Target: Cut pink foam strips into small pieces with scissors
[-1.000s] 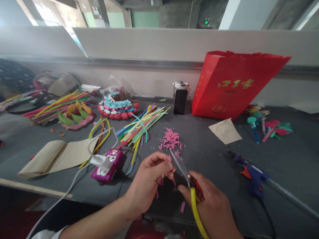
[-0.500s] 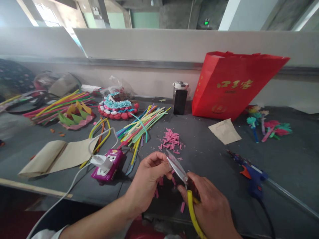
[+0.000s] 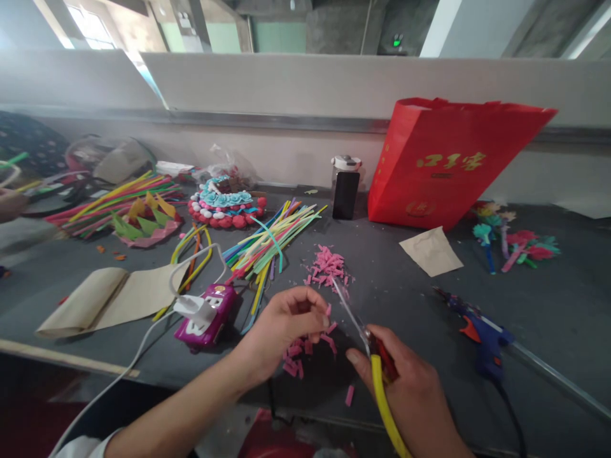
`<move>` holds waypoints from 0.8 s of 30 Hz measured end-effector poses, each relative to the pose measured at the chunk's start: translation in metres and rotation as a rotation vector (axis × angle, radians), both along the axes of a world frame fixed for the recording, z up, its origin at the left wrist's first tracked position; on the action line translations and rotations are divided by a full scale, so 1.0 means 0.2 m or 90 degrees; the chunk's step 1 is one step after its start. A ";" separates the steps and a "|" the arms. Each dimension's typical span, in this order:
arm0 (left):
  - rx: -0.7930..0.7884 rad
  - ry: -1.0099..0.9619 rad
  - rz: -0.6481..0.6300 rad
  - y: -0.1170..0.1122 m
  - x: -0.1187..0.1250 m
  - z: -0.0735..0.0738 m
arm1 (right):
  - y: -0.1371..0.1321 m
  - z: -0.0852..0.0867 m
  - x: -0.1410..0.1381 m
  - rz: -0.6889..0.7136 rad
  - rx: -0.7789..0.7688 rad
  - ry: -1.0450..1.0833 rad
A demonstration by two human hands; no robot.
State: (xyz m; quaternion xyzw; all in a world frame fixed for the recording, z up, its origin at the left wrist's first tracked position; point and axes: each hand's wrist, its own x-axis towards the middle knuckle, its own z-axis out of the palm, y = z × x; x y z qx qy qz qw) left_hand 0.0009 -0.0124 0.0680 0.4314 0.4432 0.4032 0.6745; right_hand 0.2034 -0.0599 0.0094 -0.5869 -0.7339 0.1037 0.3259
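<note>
My left hand (image 3: 286, 327) is closed in a pinch, with a small pink piece (image 3: 328, 310) showing at its fingertips. My right hand (image 3: 408, 381) grips a pair of scissors (image 3: 352, 310) with a curved yellow handle and some red near the pivot. The blades look nearly closed and point away from me, just right of the left fingertips. Ahead of the blades lies a heap of short pink cut pieces (image 3: 327, 264). More pink pieces (image 3: 292, 361) are scattered under my left hand. One single piece (image 3: 350, 395) lies by my right hand.
On the left are a purple power adapter (image 3: 219, 312) with a white cable, brown paper (image 3: 147, 289), and coloured pipe cleaners (image 3: 272, 238). Behind stand a bottle (image 3: 346, 164), a phone (image 3: 345, 196) and a red bag (image 3: 443, 165). A blue glue gun (image 3: 484, 337) lies right.
The scissors have moved slightly right, away from my left fingertips, and their blades have turned edge-on. Another person's hand has appeared at the far left.
</note>
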 end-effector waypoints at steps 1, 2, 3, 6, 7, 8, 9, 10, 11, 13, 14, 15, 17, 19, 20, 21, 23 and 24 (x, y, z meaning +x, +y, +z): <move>0.034 0.050 -0.018 0.01 -0.03 0.01 | 0.00 0.00 0.00 -0.007 0.009 0.017; 0.075 0.119 -0.050 0.03 -0.05 0.01 | 0.01 0.00 0.01 -0.014 0.020 0.031; 0.140 0.206 -0.074 0.04 -0.08 0.02 | 0.01 0.00 0.01 -0.018 0.028 0.043; 0.322 0.464 -0.164 0.06 -0.14 0.02 | 0.01 0.01 0.02 -0.029 0.035 0.075; 0.360 0.522 -0.181 0.07 -0.15 0.01 | 0.01 0.01 0.02 -0.033 0.031 0.084; 0.386 0.561 -0.188 0.07 -0.15 0.01 | 0.01 0.02 0.02 -0.038 0.027 0.092; 0.400 0.582 -0.191 0.07 -0.15 0.00 | 0.01 0.03 0.02 -0.043 0.027 0.099; 0.406 0.589 -0.187 0.08 -0.15 -0.01 | 0.01 0.03 0.03 -0.049 0.028 0.105; 0.411 0.585 -0.176 0.08 -0.14 -0.03 | 0.01 0.04 0.03 -0.052 0.029 0.110; 0.426 0.563 -0.128 0.09 -0.13 -0.06 | 0.02 0.05 0.03 -0.055 0.030 0.122; 0.435 0.552 -0.097 0.09 -0.12 -0.07 | 0.02 0.05 0.03 -0.052 0.028 0.127; 0.444 0.550 -0.067 0.10 -0.11 -0.08 | 0.02 0.05 0.03 -0.048 0.022 0.131; 0.459 0.556 -0.045 0.10 -0.10 -0.10 | 0.02 0.05 0.03 -0.047 0.013 0.139; 0.470 0.562 -0.068 0.09 -0.08 -0.11 | 0.03 0.05 0.03 -0.059 0.010 0.143; 0.475 0.563 -0.088 0.08 -0.07 -0.11 | 0.03 0.05 0.03 -0.066 0.008 0.144; 0.479 0.565 -0.112 0.07 -0.05 -0.12 | 0.03 0.05 0.03 -0.072 0.005 0.146; 0.487 0.581 -0.165 0.04 -0.02 -0.14 | 0.03 0.05 0.03 -0.070 -0.007 0.147; 0.491 0.599 -0.191 0.03 -0.01 -0.15 | 0.03 0.04 0.03 -0.065 -0.012 0.147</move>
